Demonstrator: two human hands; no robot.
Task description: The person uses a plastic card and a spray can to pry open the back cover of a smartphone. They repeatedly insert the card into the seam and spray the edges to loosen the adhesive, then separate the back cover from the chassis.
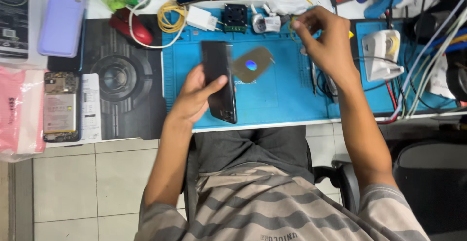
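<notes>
My left hand (194, 97) grips a black phone (220, 78), holding it upright on its edge above the blue work mat (277, 100). A thin tan flap with a shiny round spot (252, 64) sticks out from the phone's right side. My right hand (325, 39) hovers over the mat's back right part with fingers pinched together near small yellow bits; whether it holds anything I cannot tell. Thin metal tools (314, 78) lie on the mat just below that hand.
An opened phone showing its battery (61, 107) lies at left on a dark mat (121, 80). A lilac phone case (62, 22), red mouse (130, 27), yellow cable coil (170, 17), white charger (202, 18), small fan (235, 17) and a white device (382, 51) with cables surround the blue mat.
</notes>
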